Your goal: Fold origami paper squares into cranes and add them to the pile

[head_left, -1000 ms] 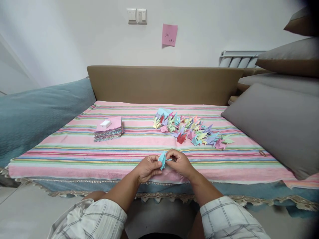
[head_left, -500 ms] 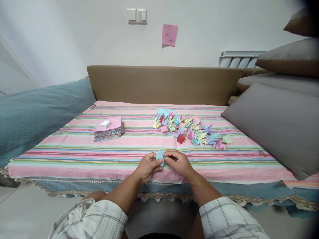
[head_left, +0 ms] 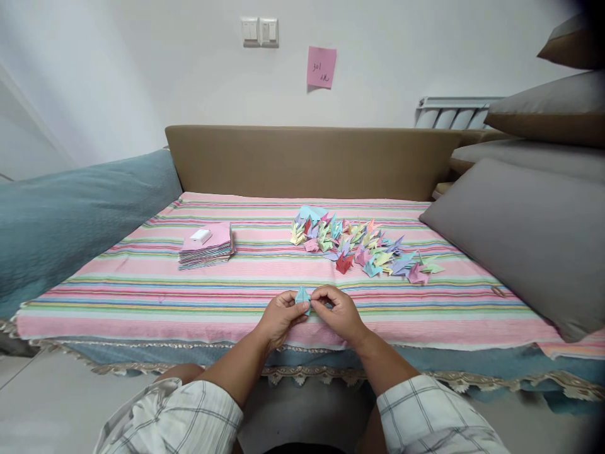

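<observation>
Between fingers point(head_left: 322, 292), blue paper point(head_left: 302, 294), pointing lengthwise toward backrest point(head_left: 302, 162)

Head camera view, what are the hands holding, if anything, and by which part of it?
A folded light-blue paper: the left hand pinches its lower part; the right hand is at its right edge, its grip unclear.

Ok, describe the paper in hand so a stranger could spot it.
Find the pink striped cloth. Nearer its front edge than the heap of folded papers, the left hand pinches a small light-blue folded paper, right hand at its side. Unlike the heap's blue pieces, it's held.
</observation>
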The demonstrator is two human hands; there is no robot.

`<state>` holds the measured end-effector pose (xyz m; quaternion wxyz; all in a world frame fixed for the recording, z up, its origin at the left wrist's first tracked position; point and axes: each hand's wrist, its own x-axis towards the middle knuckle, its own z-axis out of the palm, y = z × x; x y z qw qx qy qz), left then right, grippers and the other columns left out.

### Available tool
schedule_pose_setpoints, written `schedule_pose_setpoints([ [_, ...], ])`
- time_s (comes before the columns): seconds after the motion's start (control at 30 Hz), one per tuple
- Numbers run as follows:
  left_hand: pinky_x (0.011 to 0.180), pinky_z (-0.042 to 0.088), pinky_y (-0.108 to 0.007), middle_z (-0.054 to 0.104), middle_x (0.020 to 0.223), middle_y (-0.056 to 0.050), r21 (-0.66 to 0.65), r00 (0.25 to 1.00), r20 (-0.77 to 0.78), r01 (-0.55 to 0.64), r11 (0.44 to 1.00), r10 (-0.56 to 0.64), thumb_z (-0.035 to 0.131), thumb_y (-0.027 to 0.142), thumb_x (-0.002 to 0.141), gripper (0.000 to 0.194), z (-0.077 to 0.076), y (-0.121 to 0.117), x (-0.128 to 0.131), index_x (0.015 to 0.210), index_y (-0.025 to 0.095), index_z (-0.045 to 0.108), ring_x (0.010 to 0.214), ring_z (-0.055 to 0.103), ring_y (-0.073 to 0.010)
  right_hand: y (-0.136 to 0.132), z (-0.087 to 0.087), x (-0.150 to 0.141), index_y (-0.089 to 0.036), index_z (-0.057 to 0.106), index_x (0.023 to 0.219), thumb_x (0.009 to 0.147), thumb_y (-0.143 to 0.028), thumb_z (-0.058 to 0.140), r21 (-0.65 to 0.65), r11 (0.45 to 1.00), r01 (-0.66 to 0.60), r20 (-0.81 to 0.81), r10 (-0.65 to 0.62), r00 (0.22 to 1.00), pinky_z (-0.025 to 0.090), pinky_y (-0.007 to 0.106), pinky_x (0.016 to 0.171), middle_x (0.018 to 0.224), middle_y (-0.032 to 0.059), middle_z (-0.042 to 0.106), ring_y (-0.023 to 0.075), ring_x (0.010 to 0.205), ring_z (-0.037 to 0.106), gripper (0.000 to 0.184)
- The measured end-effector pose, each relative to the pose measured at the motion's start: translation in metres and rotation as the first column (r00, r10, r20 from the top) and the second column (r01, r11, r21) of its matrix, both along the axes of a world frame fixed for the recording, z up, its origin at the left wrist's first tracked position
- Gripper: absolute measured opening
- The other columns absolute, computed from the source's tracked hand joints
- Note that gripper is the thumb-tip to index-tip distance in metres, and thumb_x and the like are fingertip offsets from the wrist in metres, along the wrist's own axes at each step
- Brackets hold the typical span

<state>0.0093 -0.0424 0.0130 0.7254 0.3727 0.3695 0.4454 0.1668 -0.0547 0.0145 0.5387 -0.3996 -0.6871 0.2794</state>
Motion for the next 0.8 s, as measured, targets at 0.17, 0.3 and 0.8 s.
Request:
schedule_pose_setpoints([
  [0.17,0.059,0.049,-0.02,0.061,0.065,0.002,-0.014,0.999,0.036,-0.022,1.0,0.022,0.085,0.024,0.047,0.033,0.0,0.0,0.001,0.07,0.013,0.063,0.059,0.057,-0.0078,-0.001,-0.004,-0.003,-0.021,0.059,0.079,0.075,-0.027,0.059,-0.069,0.997,-0.041,-0.08,0.036,0.996,0.046,0.028,0.065,0.077,0.0031,0.06,0.0152,0.071,0.056,0.007],
  [0.3,0.066,0.05,-0.023,0.063,0.067,0.001,-0.022,0.996,0.083,-0.043,0.999,0.044,0.084,0.023,0.049,0.03,0.0,0.0,0.001,0.068,0.012,0.063,0.064,0.059,-0.0096,0.001,-0.01,-0.005,-0.021,0.058,0.091,0.073,-0.033,0.063,-0.183,0.98,-0.076,-0.164,0.046,0.985,0.046,0.027,0.063,0.078,0.002,0.059,0.0135,0.067,0.055,0.022],
  [0.8,0.075,0.045,-0.027,0.066,0.067,-0.002,0.091,0.992,0.124,-0.033,0.995,0.022,0.083,0.023,0.05,0.029,0.001,-0.002,0.004,0.069,0.012,0.065,0.068,0.06,-0.0131,0.001,-0.015,-0.012,-0.019,0.06,0.078,0.074,-0.042,0.061,-0.268,0.957,-0.107,-0.062,0.094,0.994,0.034,0.022,0.046,0.058,-0.0034,0.05,0.0085,0.048,0.041,0.023],
])
